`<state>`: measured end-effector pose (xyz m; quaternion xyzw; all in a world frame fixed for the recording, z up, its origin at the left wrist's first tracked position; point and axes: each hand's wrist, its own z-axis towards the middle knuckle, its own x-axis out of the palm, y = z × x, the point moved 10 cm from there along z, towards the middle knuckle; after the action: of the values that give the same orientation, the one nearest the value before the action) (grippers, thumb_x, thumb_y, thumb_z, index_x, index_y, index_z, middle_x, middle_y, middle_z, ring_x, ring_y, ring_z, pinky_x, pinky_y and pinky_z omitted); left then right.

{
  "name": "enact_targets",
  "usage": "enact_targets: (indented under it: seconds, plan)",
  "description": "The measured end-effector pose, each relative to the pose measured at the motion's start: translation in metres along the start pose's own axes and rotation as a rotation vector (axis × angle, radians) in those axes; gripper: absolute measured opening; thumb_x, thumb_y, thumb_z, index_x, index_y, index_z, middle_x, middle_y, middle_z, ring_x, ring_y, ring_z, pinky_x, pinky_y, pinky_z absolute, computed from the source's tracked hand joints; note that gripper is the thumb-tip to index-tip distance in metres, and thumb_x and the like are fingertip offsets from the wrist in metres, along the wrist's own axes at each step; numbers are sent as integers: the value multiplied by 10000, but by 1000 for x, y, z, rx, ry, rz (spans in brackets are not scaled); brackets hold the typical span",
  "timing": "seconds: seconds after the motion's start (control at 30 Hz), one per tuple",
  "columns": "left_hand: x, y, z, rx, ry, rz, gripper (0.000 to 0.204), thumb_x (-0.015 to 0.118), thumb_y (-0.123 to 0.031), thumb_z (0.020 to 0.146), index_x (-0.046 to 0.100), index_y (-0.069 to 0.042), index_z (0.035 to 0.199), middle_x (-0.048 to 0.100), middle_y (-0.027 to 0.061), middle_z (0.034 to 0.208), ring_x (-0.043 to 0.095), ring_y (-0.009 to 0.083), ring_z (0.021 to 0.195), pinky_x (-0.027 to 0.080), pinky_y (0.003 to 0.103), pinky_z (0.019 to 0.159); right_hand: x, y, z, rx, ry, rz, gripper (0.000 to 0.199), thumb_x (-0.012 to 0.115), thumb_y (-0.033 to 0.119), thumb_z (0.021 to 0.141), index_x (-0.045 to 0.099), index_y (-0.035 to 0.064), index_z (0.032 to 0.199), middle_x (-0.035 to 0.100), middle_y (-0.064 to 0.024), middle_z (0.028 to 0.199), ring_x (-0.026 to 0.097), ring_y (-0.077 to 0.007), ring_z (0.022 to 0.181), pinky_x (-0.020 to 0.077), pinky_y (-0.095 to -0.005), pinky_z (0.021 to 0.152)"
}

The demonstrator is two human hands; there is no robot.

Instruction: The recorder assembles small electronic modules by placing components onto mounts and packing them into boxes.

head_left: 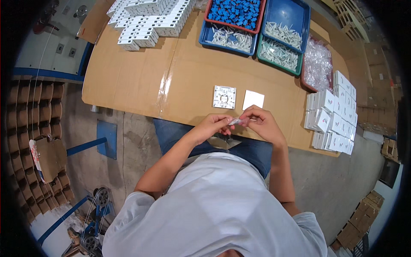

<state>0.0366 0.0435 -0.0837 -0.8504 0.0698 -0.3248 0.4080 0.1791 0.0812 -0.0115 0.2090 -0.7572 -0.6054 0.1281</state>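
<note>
My left hand (212,125) and my right hand (262,123) meet at the near edge of the cardboard-covered table (141,81). Together they pinch a small clear plastic bag (236,121) between their fingertips. Just beyond the hands lie a white square switch part with its inner face up (224,97) and a plain white square cover plate (253,100).
Stacks of small white boxes (333,113) stand at the right. Trays at the back hold blue parts (236,12), white pieces (282,34) and clear bags (317,64). White plastic parts are piled at the back left (147,19). Cardboard dividers (36,128) fill the floor left.
</note>
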Motion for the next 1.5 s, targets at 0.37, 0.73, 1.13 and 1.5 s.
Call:
enact_targets:
  seconds: [0.37,0.73,1.13,1.5]
  plan:
    - [-47,-30,13,317,-225,240,358,700,10,942,668,-28,1297,688,10,950,642,62,819,503,209,733,11,-42,23,138,-202,94,139,697,-14,935,715,12,1070,655,10,887,625,-76,854,508,-236,720]
    - [-61,-75,14,618,-625,1169,293,756,-225,874,760,-135,1153,732,28,972,611,246,990,443,413,926,2,-37,67,-70,-378,-518,124,741,73,879,736,69,1003,641,-69,839,543,-155,631,454,-289,604]
    - [-59,-72,11,735,-646,1158,239,754,-207,883,780,-110,1100,711,50,947,635,264,910,470,405,852,5,-40,71,-158,-378,-652,134,766,118,857,729,91,983,695,-70,919,645,-236,698,514,-340,640]
    - [-58,-75,12,729,-613,1186,148,770,-232,869,770,-146,990,698,9,913,634,234,909,450,400,869,6,-39,68,-162,-352,-682,141,757,122,868,723,72,996,675,-66,940,637,-225,691,517,-337,637]
